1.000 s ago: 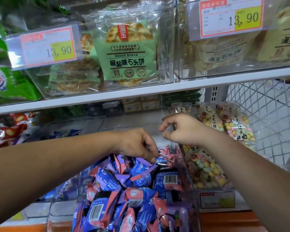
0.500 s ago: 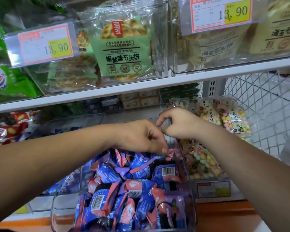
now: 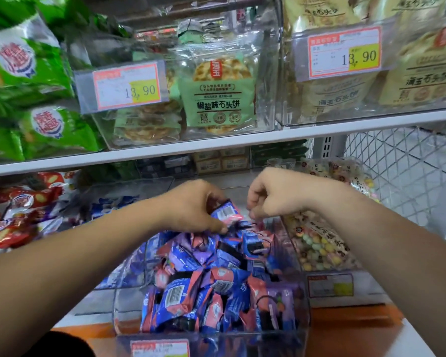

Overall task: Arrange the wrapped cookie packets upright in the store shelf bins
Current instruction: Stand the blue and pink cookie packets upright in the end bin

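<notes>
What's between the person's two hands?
A blue-and-pink wrapped cookie packet with a barcode, gripped by the left hand; the right hand is close beside it, in the head view.

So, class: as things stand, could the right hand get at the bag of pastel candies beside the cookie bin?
Probably yes. The right hand hovers just beside the candy bag, which lies uncovered with nothing between them. The hand's fingers are curled, so it would need to open first.

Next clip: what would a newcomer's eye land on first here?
At centre, the left hand pinches a blue-and-pink wrapped cookie packet, with the right hand curled beside it. Below, a clear plastic bin brims with jumbled blue, pink and purple packets. Red-and-yellow 13.90 price tags hang above.
</notes>
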Motion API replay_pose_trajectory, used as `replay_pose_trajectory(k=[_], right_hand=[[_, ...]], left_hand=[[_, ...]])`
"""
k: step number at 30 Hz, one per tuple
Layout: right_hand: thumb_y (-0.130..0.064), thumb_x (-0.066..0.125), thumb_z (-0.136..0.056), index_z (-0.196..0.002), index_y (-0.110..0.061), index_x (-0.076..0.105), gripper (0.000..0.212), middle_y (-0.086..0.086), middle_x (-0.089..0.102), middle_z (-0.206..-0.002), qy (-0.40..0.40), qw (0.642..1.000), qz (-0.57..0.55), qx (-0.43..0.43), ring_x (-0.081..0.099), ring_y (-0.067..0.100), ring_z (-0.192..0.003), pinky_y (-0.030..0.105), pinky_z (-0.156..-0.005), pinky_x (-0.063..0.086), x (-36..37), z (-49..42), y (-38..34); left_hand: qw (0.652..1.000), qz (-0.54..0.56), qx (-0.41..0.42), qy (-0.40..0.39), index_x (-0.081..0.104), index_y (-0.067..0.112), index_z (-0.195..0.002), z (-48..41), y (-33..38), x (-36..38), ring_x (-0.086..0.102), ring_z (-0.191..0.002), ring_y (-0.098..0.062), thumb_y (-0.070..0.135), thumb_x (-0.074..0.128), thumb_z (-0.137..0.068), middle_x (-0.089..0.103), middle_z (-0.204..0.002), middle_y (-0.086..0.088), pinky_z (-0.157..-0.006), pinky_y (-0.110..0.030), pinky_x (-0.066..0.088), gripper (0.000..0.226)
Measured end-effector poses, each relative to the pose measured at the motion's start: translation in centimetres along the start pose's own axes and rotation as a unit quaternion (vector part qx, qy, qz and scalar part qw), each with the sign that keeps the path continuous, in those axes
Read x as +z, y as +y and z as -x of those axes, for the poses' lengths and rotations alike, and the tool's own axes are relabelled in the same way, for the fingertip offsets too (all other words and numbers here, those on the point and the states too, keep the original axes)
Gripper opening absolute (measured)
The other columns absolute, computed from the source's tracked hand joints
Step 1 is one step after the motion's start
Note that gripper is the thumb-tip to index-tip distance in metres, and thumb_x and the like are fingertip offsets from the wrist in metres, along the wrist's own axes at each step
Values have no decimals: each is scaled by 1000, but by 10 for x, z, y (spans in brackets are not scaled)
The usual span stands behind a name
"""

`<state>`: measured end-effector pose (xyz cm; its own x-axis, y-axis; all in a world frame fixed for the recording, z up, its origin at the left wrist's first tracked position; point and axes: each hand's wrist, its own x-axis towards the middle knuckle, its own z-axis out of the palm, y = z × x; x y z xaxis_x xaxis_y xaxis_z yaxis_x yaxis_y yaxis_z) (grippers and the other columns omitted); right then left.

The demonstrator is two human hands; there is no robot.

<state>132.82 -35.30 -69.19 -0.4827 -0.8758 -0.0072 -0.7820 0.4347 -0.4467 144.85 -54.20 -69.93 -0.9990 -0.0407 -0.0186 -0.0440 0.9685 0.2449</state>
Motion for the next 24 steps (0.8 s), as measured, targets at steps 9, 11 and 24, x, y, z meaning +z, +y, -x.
replay_pose_trajectory(k=[9, 11, 24], right_hand=[[-39, 75, -89, -111, -31, 74, 23, -10, 70, -85, -40, 998, 50, 5, 65, 12, -79, 26, -74, 54, 29, -24, -1], [-42, 73, -91, -119, -36, 72, 29, -13, 70, -93, -39, 998, 55, 14, 64, 10, -83, 28, -82, 55, 28, -27, 4], [-22, 80, -81, -92, -22, 79, 11, -14, 72, -82, 4, 1000, 5, 20, 65, 4, -76, 23, -71, 53, 18, -22, 17]], left_hand=[[969, -153, -67, 180, 65, 34, -111, 1, -24, 13, 63, -106, -20, 56, 81, -73, 69, -113, 10, -80, -34, 53, 47], [969, -162, -51, 179, 68, 34, -112, -2, -25, 12, 63, -109, -21, 54, 77, -79, 67, -118, 10, -82, -36, 55, 40], [989, 80, 110, -54, 80, 24, -101, -10, 26, 36, 71, -82, -4, 17, 78, -87, 78, -90, 9, -78, -24, 57, 15]])
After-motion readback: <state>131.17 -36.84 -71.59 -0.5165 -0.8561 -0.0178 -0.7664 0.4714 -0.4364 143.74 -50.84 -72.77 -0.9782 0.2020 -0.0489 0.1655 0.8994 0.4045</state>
